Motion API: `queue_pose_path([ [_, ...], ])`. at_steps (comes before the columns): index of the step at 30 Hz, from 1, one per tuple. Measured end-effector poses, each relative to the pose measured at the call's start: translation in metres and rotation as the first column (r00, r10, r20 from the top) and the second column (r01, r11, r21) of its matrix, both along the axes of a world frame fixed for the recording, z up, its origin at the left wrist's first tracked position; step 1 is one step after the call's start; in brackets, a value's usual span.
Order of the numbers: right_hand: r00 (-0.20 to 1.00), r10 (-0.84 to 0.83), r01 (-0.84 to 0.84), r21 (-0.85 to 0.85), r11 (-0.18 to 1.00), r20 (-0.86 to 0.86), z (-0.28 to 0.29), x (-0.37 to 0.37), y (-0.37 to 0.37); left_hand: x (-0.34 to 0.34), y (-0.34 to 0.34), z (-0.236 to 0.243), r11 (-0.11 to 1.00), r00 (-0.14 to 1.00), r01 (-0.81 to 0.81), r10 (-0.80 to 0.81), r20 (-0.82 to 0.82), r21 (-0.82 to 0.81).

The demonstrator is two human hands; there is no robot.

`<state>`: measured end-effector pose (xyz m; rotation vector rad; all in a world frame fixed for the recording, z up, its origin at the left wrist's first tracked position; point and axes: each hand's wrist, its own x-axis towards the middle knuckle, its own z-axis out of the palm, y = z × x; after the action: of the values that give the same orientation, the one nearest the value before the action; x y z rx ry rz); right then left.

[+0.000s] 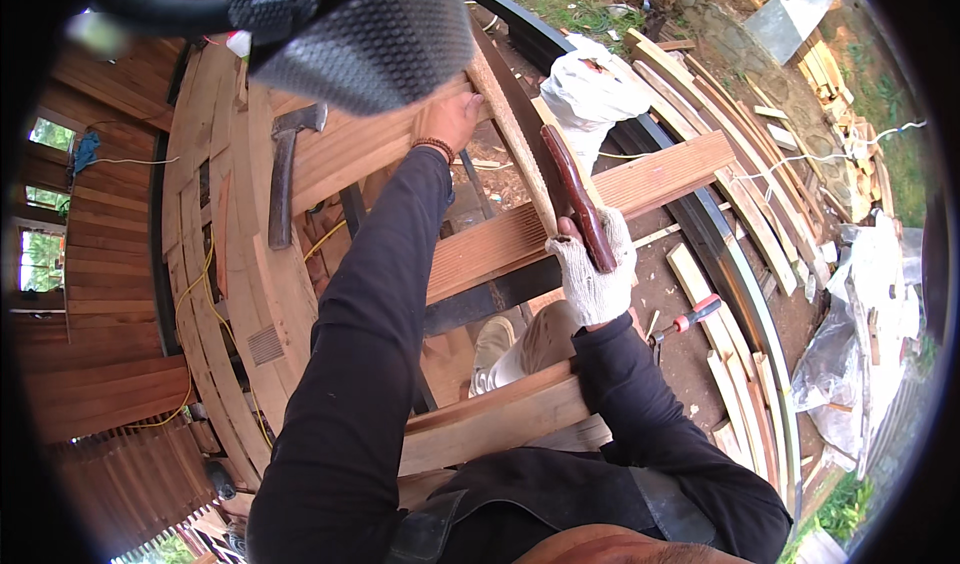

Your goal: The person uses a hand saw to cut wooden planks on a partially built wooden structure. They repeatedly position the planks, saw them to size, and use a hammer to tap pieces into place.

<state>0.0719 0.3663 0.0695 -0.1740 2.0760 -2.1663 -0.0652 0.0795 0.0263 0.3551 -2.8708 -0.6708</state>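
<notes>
My left hand (450, 122), bare with a beaded bracelet, is closed at the far part of a long pale wooden strip (515, 149); most of its fingertips are hidden. The strip slants toward my right hand (598, 274), which wears a white knit glove. That hand is closed on a glossy reddish-brown handle (578, 189), its thumb beside the strip's near end. A broad dark brown surface lies between strip and handle; I cannot tell which it belongs to. Beneath them, a reddish grooved beam (560, 224) crosses the frame.
A hatchet (283, 179) lies on the planks at left, near a yellow cord (205, 284). A screwdriver with a red and black handle (697, 314) is at right. A white sack (592, 94), black metal beam (735, 264) and stacked lumber (700, 104) stand farther right. A grey textured pad (370, 39) blocks the top.
</notes>
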Motion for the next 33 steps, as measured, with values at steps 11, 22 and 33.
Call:
queue_pose_path([
  [11, 0.999, 0.031, -0.03, 0.049, 0.998, -0.011, 0.016, 0.041, 0.027, -0.001, -0.004, -0.006, 1.0, 0.999, 0.004, -0.004, -0.038, -0.016],
  [22, 0.996, 0.078, -0.07, 0.13, 0.989, -0.054, 0.018, 0.042, 0.039, 0.002, 0.0, 0.001, 0.999, 1.0, -0.03, 0.03, -0.002, -0.013],
  [33, 0.982, 0.117, -0.072, 0.277, 0.958, -0.149, 0.027, 0.044, 0.046, 0.002, 0.001, 0.0, 0.999, 0.999, -0.038, 0.038, -0.008, 0.029],
])
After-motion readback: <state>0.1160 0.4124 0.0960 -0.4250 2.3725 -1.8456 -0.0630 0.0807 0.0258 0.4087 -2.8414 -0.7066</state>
